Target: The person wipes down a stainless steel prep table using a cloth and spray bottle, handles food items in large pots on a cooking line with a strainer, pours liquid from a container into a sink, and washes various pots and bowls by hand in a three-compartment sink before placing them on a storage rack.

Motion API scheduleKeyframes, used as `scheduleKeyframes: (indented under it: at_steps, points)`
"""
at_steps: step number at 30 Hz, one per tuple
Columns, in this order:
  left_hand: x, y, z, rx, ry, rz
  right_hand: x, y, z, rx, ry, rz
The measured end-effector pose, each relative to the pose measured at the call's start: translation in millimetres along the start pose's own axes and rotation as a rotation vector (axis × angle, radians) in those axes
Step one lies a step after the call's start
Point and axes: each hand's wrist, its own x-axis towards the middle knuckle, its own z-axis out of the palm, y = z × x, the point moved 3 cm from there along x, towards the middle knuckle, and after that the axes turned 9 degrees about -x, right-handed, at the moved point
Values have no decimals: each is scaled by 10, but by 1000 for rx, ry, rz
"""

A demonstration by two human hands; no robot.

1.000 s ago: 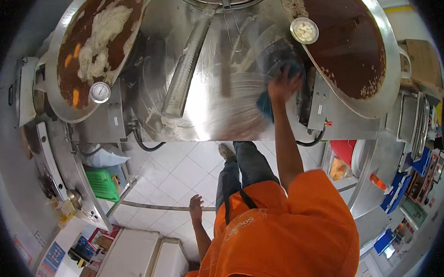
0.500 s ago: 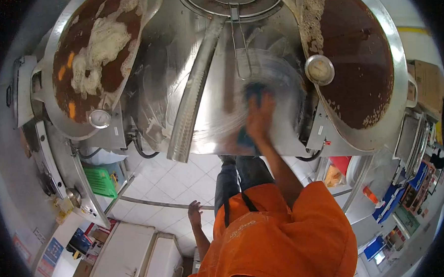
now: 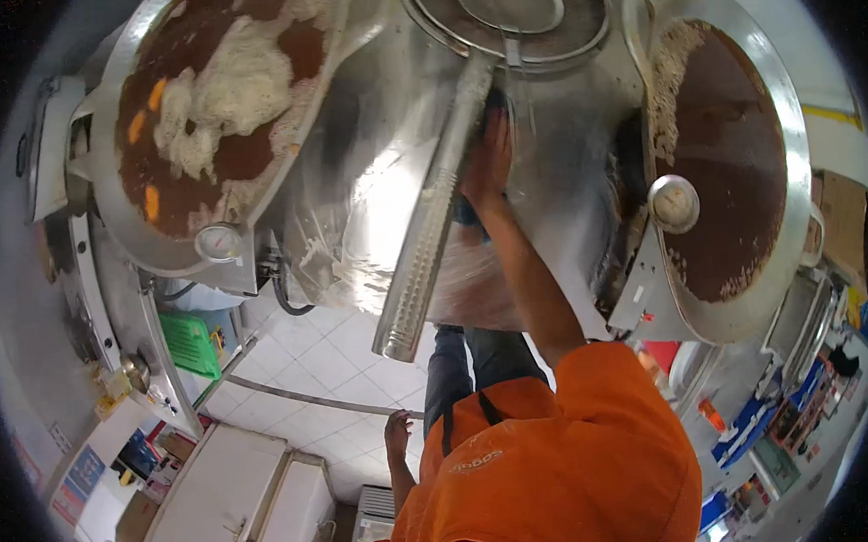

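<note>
My right hand [image 3: 489, 162] presses a dark blue-green wiping pad [image 3: 495, 101], largely covered by the fingers, onto the shiny steel worktop [image 3: 562, 207]. Pale smears streak that metal. Just left of the hand runs the long ridged metal handle [image 3: 430, 228] of a round strainer [image 3: 588, 30], whose mesh end lies at the far side. A smaller strainer [image 3: 551, 19] sits on top of it. Down by my left side hangs my left hand [image 3: 398, 432], its fingers loosely bent with nothing visible in them.
Large metal pans of brown liquid flank the worktop: the left pan [image 3: 111, 203] has pale foam, the right pan [image 3: 794, 129] foam along its edge. Each carries a round dial thermometer, left dial [image 3: 221, 242] and right dial [image 3: 674, 204]. A green crate [image 3: 189, 346] stands low at left.
My right hand has pushed the pad farther away and slightly left, close beside the strainer handle. The whole view has shifted and tilted. My left hand stays low, its fingers more bent.
</note>
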Motion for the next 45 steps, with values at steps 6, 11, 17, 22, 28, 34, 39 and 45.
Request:
scheduleKeyframes:
  at_steps: [6, 11, 17, 22, 28, 34, 39, 45]
  points:
    - [-108, 314, 100, 9, 19, 89, 1003, -912, 434, -142, -22, -121]
    - [-304, 140, -76, -170, 139, 134, 1836, -1055, 888, 198, -9, -345]
    - [-239, -348, -261, -174, 60, 43, -87, -1844, 496, 425, -162, -641]
    - [-74, -410, -350, -99, -3, 86, -1742, -2274, -211, 592, -471, -1031]
    - [-291, -586, -510, -391, 120, 88, -1191, -1073, -504, 96, -231, -402]
    - [-325, -1232, -447, -389, 110, 9, -372, -2277, 375, 278, 239, -409]
    - [-243, -1489, -559, -376, 39, 35, -1231, -3007, 172, 438, -198, -773]
    - [-93, -1846, -981, -478, 71, 11, -2045, -1133, -477, 353, -261, -614]
